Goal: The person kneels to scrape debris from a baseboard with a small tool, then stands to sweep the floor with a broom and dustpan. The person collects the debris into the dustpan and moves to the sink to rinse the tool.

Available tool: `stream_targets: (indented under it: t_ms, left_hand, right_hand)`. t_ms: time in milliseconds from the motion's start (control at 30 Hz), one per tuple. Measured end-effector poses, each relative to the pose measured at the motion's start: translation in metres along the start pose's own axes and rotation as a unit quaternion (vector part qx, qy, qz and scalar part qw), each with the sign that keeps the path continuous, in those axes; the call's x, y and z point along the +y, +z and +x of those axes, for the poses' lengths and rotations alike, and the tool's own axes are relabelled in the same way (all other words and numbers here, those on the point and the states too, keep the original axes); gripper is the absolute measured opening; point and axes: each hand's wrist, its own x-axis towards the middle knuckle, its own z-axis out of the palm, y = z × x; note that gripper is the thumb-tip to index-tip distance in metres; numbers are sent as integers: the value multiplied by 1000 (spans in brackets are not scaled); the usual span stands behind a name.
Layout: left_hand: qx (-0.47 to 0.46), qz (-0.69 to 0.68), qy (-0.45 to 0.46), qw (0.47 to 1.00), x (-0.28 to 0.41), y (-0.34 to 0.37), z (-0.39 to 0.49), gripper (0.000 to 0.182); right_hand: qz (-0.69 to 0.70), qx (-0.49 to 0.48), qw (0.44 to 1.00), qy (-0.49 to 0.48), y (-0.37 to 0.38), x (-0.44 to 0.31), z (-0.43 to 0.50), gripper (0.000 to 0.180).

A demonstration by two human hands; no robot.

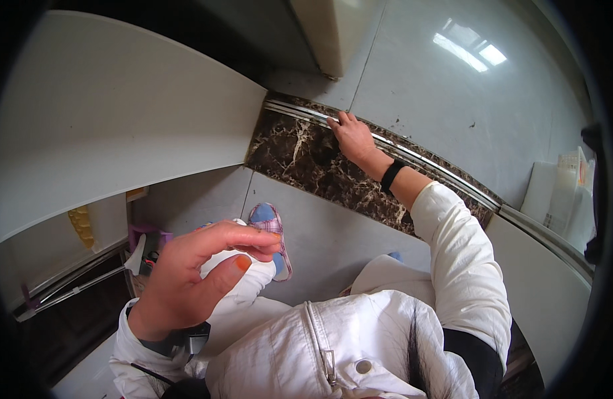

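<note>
My right hand (pixel 353 138), with a black band at the wrist, reaches down to the metal sliding-door track (pixel 416 155). Its fingertips are at the track; whether they pinch something small there cannot be told. The track runs along a dark brown marbled stone threshold (pixel 311 164). My left hand (pixel 196 272) is raised nearer the camera at the lower left, fingers bent and thumb apart, with nothing seen in it. An orange tint shows on its thumbnail. Below it is a foot in a plaid slipper (pixel 266 224).
A large white panel (pixel 136 114) stands at the left. Purple and white long-handled items (pixel 87 289) lie lower left. Small dark debris (pixel 397 120) dots the grey tiles beyond the track. Translucent plastic containers (pixel 566 189) stand at the right.
</note>
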Motion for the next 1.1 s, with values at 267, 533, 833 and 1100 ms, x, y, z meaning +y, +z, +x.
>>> stream_targets:
  t_ms: [267,533,833,1100]
  left_hand:
    - [2,-12,-23,1000,-1,-2,2,29]
    - [17,-22,-25,999,0,-2,5,31]
    - [-8,-47,-40,998,0,-3,17,29]
    - [-37,-45,-21,998,2,2,36,31]
  right_hand:
    - [67,-6,996,-56,-23,10,-12,44]
    - [158,45,983,77,-58,47,-27,26]
    - [134,38,983,121,-104,108,-111,21]
    - [55,-1,969,239,-136,154,-202,21]
